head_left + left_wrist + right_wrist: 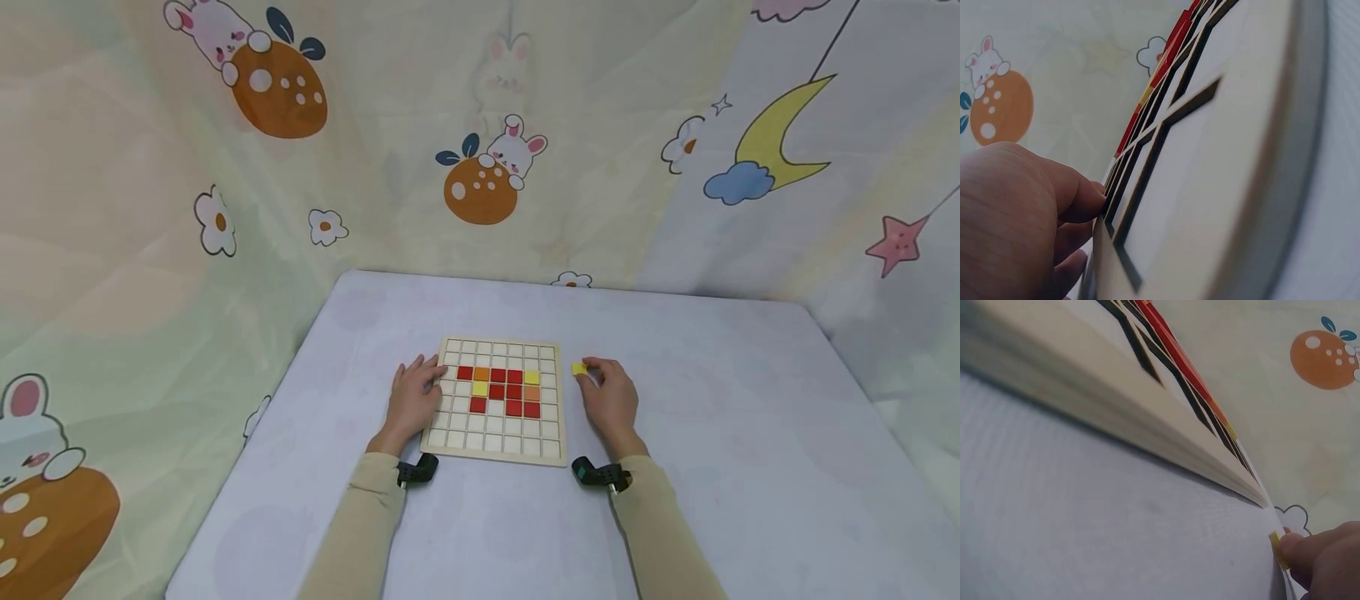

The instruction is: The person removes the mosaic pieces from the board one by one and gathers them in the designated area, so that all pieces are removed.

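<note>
A pale table [765,433] stands before a patterned curtain [405,92] showing rabbits [513,152] with orange fruits [480,196] left and far centre, a yellow moon [761,142] and pink star [897,243] at right.

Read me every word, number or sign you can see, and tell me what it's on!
None: I can't read any words, numbers or brands in these pictures.
Board: just grid lines, no lettering I can see.
Tiles: plain colors, no letters or numbers I can see.
Cloth: only drawings, like a moon and a star.
Wrist gadgets: too small to tell if anything is written there.
</note>
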Action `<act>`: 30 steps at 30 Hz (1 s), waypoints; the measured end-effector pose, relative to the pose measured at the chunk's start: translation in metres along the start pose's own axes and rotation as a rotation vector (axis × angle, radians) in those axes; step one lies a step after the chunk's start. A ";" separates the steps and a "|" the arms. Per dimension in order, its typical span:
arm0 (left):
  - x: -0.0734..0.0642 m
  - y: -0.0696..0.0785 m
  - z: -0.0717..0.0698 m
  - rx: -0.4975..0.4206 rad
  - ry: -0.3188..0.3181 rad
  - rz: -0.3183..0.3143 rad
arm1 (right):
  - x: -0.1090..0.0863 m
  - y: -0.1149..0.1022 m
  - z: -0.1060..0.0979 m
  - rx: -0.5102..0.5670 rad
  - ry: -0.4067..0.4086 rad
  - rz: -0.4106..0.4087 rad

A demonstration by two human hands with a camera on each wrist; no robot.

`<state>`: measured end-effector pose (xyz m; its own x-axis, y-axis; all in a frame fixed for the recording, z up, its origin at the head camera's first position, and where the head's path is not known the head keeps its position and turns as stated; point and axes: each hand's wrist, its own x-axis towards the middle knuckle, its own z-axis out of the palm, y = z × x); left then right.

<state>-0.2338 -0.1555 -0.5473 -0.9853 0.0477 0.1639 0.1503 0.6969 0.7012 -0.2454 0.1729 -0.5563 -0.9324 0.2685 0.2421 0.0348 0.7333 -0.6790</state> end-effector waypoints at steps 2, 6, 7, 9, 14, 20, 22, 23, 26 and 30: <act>0.000 0.000 0.000 -0.004 0.003 0.010 | -0.002 0.001 0.000 0.022 0.010 0.013; 0.000 -0.001 0.002 -0.006 0.005 0.017 | -0.007 0.002 -0.003 0.088 0.038 0.010; 0.000 0.000 0.002 -0.004 0.007 0.019 | -0.007 0.002 -0.004 0.104 0.044 0.000; 0.000 0.000 0.002 0.005 0.009 0.017 | -0.010 0.000 -0.005 0.132 0.047 -0.020; 0.001 0.000 0.000 0.007 0.010 0.006 | -0.013 -0.005 -0.008 0.158 0.045 -0.068; 0.001 0.000 0.000 -0.003 0.011 0.002 | -0.020 -0.009 -0.010 0.141 0.030 -0.096; 0.002 -0.001 0.000 0.001 0.009 -0.005 | -0.024 -0.012 -0.010 0.138 0.013 -0.102; 0.002 -0.001 0.000 0.002 0.008 -0.006 | -0.026 -0.014 -0.010 0.134 0.001 -0.109; 0.002 -0.001 0.000 0.003 0.009 -0.003 | -0.033 -0.019 -0.011 0.129 -0.051 -0.122; 0.002 0.000 0.000 0.000 0.007 0.002 | -0.042 -0.027 -0.011 0.139 -0.129 -0.127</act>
<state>-0.2358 -0.1559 -0.5470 -0.9844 0.0444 0.1701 0.1526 0.6968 0.7009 -0.2036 0.1490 -0.5403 -0.9647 0.0908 0.2471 -0.1274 0.6604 -0.7400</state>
